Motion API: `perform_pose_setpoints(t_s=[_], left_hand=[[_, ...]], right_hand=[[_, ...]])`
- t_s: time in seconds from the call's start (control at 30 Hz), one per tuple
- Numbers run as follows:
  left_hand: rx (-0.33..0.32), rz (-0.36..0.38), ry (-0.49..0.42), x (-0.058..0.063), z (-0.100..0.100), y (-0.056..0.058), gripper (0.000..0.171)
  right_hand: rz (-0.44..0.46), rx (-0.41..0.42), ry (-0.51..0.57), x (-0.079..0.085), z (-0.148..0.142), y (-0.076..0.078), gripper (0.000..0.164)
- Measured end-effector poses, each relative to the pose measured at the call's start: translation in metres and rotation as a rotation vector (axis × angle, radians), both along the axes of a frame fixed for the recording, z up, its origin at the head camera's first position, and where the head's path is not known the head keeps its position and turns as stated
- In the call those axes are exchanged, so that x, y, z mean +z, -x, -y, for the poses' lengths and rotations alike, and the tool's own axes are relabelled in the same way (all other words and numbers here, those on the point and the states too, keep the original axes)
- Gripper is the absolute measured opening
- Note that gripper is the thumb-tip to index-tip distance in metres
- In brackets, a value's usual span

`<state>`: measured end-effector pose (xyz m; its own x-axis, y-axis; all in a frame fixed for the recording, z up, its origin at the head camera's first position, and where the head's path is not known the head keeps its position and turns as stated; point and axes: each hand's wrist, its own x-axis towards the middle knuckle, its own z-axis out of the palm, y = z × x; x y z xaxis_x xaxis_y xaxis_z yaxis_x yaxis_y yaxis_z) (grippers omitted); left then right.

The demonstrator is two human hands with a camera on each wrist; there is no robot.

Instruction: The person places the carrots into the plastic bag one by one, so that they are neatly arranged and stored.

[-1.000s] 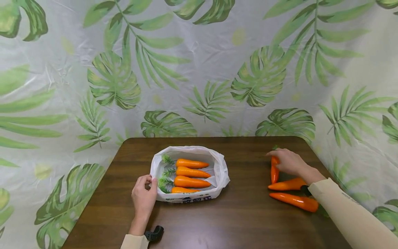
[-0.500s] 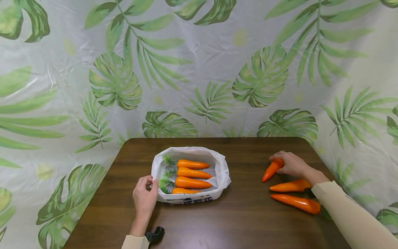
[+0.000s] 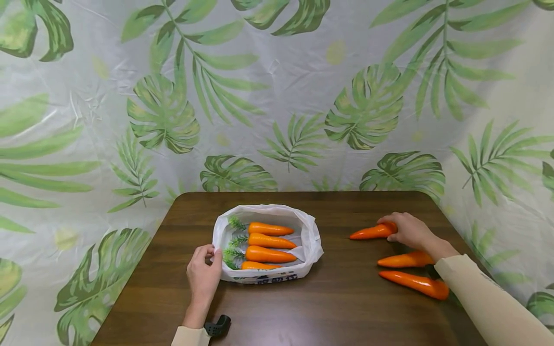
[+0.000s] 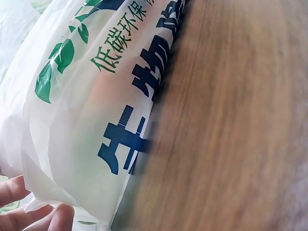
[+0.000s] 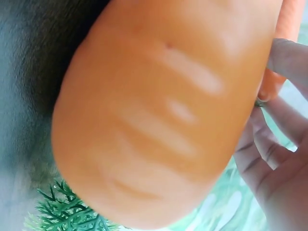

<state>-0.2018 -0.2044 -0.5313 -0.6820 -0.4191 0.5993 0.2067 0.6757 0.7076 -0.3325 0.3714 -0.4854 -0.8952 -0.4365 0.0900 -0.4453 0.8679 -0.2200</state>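
Observation:
A white plastic bag [image 3: 315,242] stands with its mouth folded wide, and several orange carrots [image 3: 270,241] with green tops lie side by side inside. At its left rim, my left hand [image 3: 203,271] pinches the plastic; in the left wrist view the fingertips [image 4: 60,219] are at the bag's printed side. My right hand [image 3: 413,233] grips a carrot [image 3: 368,233] by the thick end, its tip pointing left toward the bag. That carrot's leafy top is hidden by the hand. In the right wrist view, another carrot [image 5: 154,115] fills the foreground, ahead of the fingers.
Two more carrots, an upper one [image 3: 402,259] and a lower one [image 3: 415,283], lie on the brown wooden table [image 3: 337,307] beneath my right forearm. A leaf-patterned sheet [image 3: 294,96] hangs behind the table. A black strap [image 3: 218,327] sits at my left wrist.
My right hand has turned the carrot from pointing toward me to pointing left, and shifted slightly right and nearer. The left hand keeps its place at the bag's rim.

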Motion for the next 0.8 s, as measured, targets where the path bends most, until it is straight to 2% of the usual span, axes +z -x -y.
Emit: perform_pose_setpoints(t_s=[0.4,0.8], left_hand=[[-0.011,-0.003,-0.020,0.002,-0.001,-0.002,0.011],[-0.017,-0.006,-0.027,0.004,-0.002,-0.002,0.011]], right_hand=[[0.003,-0.029,-0.035,0.004,0.000,-0.004,0.051],[-0.035,-0.053,-0.013,0.023,0.013,-0.012,0.050]])
